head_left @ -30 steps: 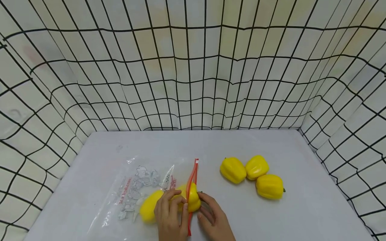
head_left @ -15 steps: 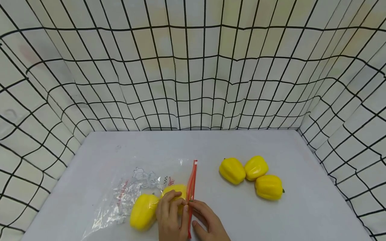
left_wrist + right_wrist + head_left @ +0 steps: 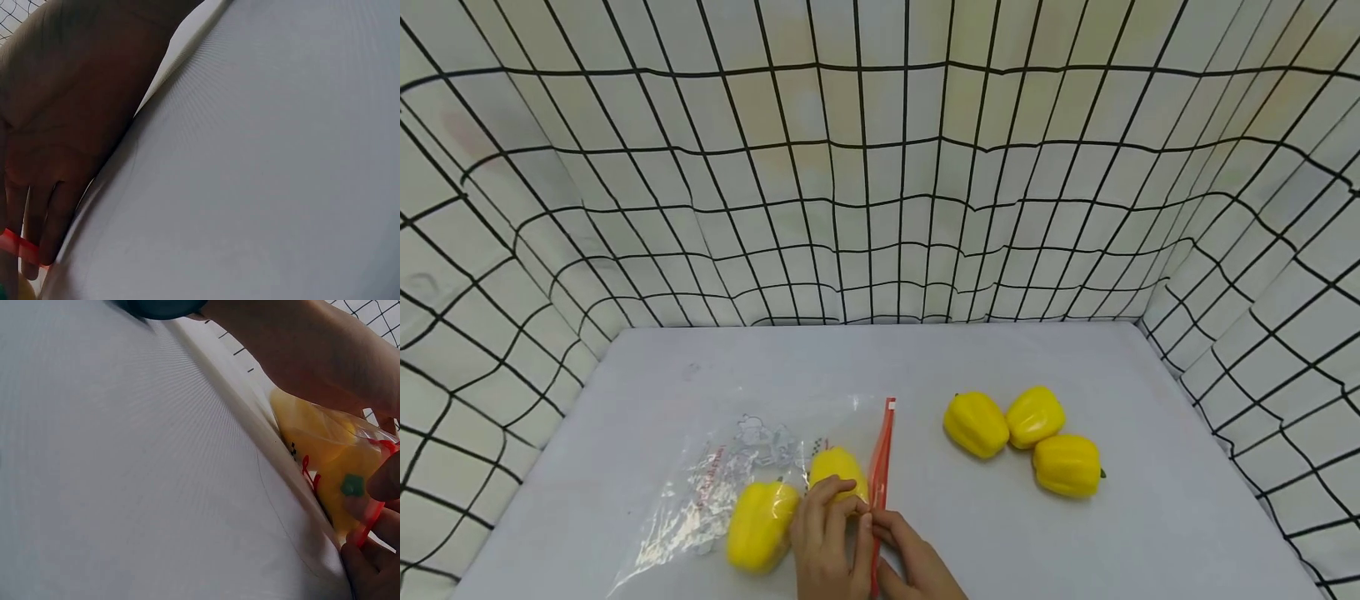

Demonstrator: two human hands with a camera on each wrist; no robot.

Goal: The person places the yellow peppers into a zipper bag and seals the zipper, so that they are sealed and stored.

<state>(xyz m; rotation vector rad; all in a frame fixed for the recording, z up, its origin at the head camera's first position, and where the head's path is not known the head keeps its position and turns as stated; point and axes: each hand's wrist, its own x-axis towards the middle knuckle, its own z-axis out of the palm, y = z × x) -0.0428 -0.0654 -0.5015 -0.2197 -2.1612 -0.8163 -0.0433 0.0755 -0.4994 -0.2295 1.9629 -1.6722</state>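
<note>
Left hand [image 3: 831, 542], right hand [image 3: 920, 567] — both pinching red strip [image 3: 882, 458]

Before you, a clear printed bag [image 3: 752, 442] lies on the tabletop [image 3: 1037, 550], its red strip [image 3: 882, 454] between your fingers [image 3: 904, 535], two yellow peppers [image 3: 762, 529] inside.

Red lettering [image 3: 711, 477] on the clear bag [image 3: 767, 457] is illegible.

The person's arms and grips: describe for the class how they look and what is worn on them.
The left grip and right grip are human, ungloved, with slender, jointed fingers and no rings or markings showing. In the right wrist view, one bare forearm adjoins a dark teal, rounded item, cut off above: band or cuff, unclear.
</note>
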